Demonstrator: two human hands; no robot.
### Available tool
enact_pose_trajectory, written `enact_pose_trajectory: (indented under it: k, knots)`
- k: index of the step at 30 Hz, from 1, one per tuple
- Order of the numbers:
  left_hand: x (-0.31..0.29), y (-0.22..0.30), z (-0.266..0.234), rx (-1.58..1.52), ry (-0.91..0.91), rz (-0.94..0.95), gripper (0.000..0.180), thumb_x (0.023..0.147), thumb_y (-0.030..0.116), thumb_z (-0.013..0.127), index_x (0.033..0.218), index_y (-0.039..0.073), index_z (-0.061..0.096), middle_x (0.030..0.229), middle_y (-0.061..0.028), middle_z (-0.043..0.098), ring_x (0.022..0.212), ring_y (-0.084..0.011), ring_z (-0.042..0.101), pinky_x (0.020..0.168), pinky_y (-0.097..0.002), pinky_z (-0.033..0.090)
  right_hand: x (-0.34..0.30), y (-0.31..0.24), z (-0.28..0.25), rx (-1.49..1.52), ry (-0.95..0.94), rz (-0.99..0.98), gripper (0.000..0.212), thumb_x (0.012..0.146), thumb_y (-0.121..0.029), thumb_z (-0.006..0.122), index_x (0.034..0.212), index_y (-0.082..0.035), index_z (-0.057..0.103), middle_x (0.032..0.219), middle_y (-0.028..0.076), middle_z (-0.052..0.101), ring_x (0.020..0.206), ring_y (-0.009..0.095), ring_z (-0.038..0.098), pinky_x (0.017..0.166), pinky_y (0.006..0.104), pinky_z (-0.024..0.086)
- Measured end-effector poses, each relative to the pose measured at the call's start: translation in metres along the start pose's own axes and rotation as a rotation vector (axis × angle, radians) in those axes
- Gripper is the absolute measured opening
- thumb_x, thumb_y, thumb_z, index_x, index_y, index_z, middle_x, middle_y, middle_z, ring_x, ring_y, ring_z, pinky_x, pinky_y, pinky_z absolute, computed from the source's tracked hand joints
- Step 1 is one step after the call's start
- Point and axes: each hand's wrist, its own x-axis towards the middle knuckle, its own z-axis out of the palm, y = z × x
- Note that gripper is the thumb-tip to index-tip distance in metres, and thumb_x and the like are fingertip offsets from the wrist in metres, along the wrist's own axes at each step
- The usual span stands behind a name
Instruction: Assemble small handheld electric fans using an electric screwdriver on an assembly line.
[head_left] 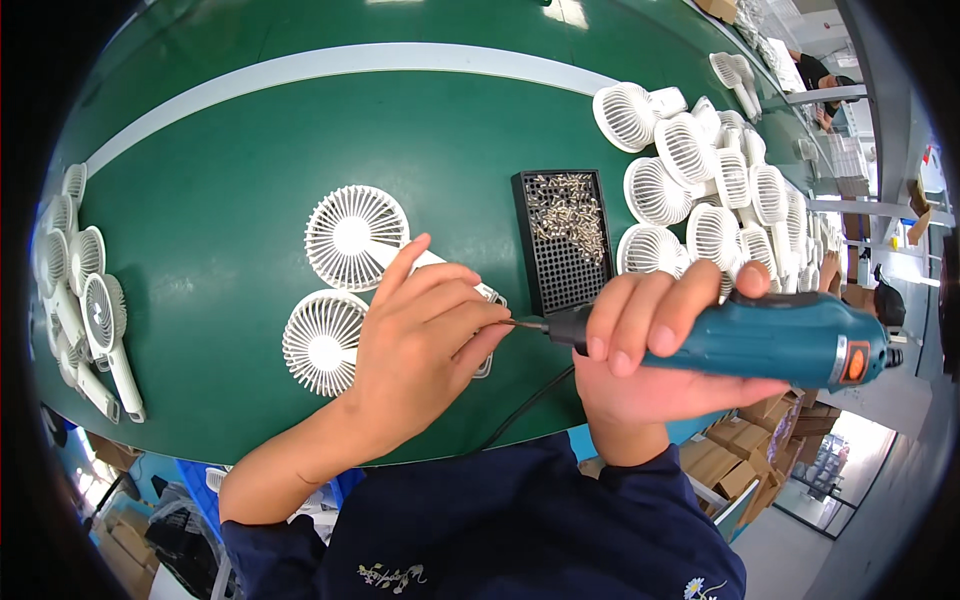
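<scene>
My right hand (650, 350) is wrapped round a teal electric screwdriver (760, 340), held nearly level with its bit (528, 323) pointing left. At the bit's tip, the thumb and forefinger of my left hand (415, 325) are pinched together; anything small between them is hidden. Two white handheld fans lie under and beside that hand. The upper fan (355, 237) has its handle running right beneath my fingers, and the lower fan (325, 343) is partly covered by my hand. Close to the screwdriver's nose stands a black perforated tray (545, 275) with many small screws (570, 220).
White fans (690, 150) are piled at the right, close to the screwdriver. Another group of fans (100, 310) lies at the left edge of the green table (220, 240). A black cable (525, 405) crosses the near edge. Cardboard boxes (735, 450) stand below right.
</scene>
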Motion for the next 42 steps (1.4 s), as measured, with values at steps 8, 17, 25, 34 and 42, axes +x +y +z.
enact_pose_trajectory:
  k: [8,17,25,34,42]
  knots:
    - [0.002,0.000,-0.001,-0.039,-0.005,-0.016,0.015,0.070,0.005,0.080,0.082,0.008,0.071,0.076,-0.0009,0.067,0.095,-0.0213,0.064,0.109,-0.0475,0.034,0.002,0.000,0.002,0.003,0.052,-0.028,0.084,0.083,-0.081,0.036,0.134,-0.015,0.037,0.077,0.011,0.054,0.050,0.022,0.053,0.045,0.0369,0.044]
    - [0.001,0.001,-0.001,-0.010,-0.030,0.007,0.016,0.069,0.006,0.080,0.082,0.009,0.072,0.071,-0.0001,0.065,0.095,-0.0194,0.064,0.110,-0.0475,0.031,0.009,0.005,-0.011,-0.062,-0.017,0.037,0.072,0.090,-0.073,0.035,0.127,-0.012,0.042,0.073,0.007,0.050,0.044,0.016,0.047,0.036,0.0311,0.041]
    - [0.004,0.006,-0.008,0.054,-0.125,-0.032,0.053,0.062,0.007,0.082,0.113,0.009,0.065,0.103,-0.0077,0.057,0.102,-0.0262,0.057,0.110,-0.0507,0.031,-0.008,0.008,0.002,-0.099,-0.151,-0.036,0.076,0.086,-0.072,0.047,0.126,-0.007,0.040,0.077,0.018,0.057,0.056,0.028,0.055,0.052,0.0392,0.048]
    - [0.002,0.002,-0.009,0.082,-0.208,-0.010,0.072,0.069,-0.001,0.073,0.134,0.005,0.045,0.111,-0.0132,0.048,0.106,-0.0308,0.053,0.109,-0.0539,0.032,-0.020,0.023,0.015,-0.106,-0.188,0.043,0.031,0.095,-0.018,0.056,0.121,-0.003,0.047,0.081,0.022,0.059,0.063,0.026,0.054,0.059,0.0395,0.046]
    - [-0.001,-0.002,-0.005,0.067,-0.148,-0.003,0.077,0.062,0.003,0.077,0.133,0.008,0.047,0.111,-0.0111,0.050,0.102,-0.0289,0.054,0.112,-0.0524,0.031,-0.023,0.025,0.012,-0.131,-0.191,0.083,0.027,0.093,-0.011,0.059,0.117,-0.003,0.049,0.079,0.020,0.060,0.062,0.025,0.055,0.056,0.0382,0.045]
